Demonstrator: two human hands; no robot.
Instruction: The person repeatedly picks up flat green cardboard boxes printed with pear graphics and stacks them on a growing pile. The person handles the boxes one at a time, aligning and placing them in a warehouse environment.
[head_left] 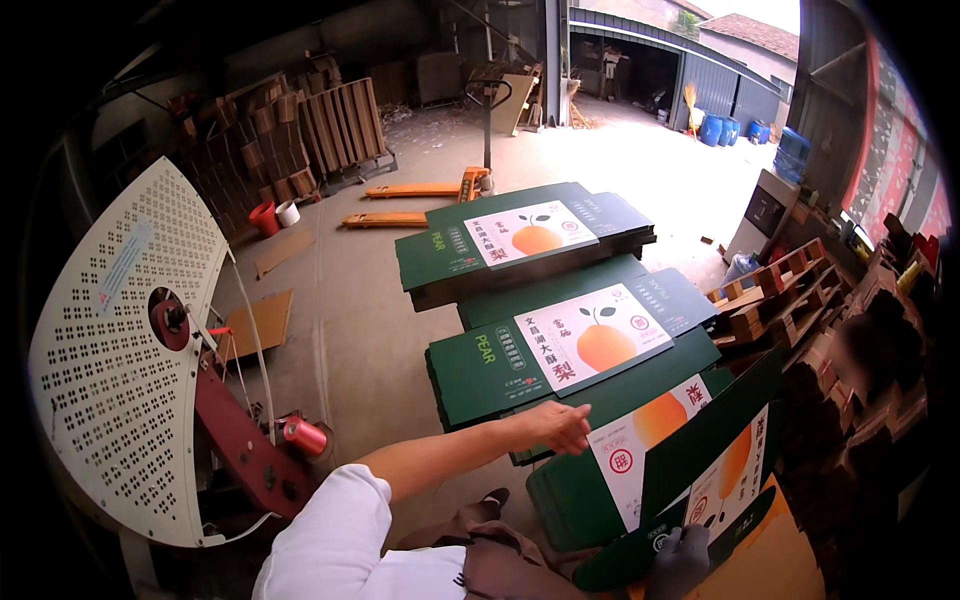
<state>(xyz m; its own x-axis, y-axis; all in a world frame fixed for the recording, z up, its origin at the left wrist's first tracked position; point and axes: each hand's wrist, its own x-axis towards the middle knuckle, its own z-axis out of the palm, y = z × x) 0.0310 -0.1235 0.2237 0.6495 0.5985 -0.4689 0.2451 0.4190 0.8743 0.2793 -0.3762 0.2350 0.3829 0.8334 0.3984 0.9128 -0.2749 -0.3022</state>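
Observation:
My left hand [552, 428] is bare and reaches out in the air beside the stacks of green cartons, its fingers loosely apart with nothing in them. My right hand [682, 562], in a grey glove, grips the near edge of a flat green carton [690, 470] with a white panel and a pear picture. That carton is tilted up and bent. Under its left part lie more green carton sheets [565, 505]. Ahead of my left hand lies a stack of flat printed cartons [470, 380], and beyond it a second stack [430, 262].
At the left stands a machine with a perforated cream guard [120, 330] and a red spool [305, 437]. Past the stacks is an orange pallet jack [400, 191]. Bundled brown cardboard [345, 120] stands behind it. Wooden pallets [785, 280] and piled cardboard line the right side.

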